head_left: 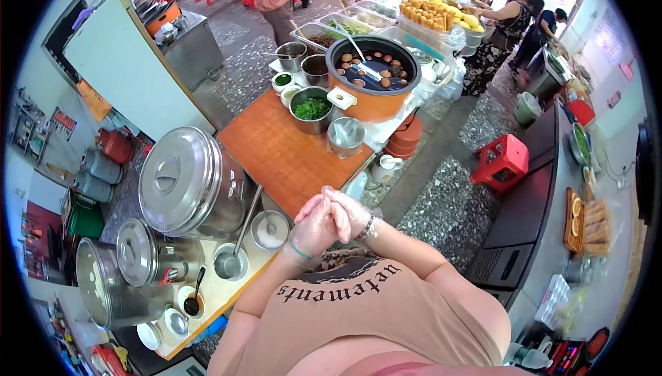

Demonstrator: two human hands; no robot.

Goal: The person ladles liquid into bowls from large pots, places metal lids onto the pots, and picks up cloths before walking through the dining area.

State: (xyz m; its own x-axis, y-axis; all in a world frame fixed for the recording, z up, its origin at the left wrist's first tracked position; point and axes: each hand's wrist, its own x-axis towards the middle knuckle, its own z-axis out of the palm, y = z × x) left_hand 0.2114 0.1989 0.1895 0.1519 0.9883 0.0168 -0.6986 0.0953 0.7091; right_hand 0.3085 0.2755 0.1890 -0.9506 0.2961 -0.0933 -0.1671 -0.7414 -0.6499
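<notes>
Right in front of the person's chest, the left hand (314, 228) and the right hand (345, 212) are pressed together, palm to palm, with the fingers flat and pointing up and away. Both hands look shiny, as if thin clear gloves cover them, likely to keep food clean. Neither hand holds anything; they only touch each other. Both elbows are bent, and the arms come in from each side to meet in the middle. A band sits on the left wrist and a bracelet on the right. Just past the fingertips is the bare wooden table (283, 152). A little to the left of the hands are small white bowls, one with a ladle (238, 245) resting in it, ready for scooping. Farther left is a big steel pot (186, 183) with its lid on, likely to keep things warm. Far ahead of the hands sits an orange cooker (372, 76) of dark broth, and beside it a bowl of chopped greens (312, 108), open for easy serving.
</notes>
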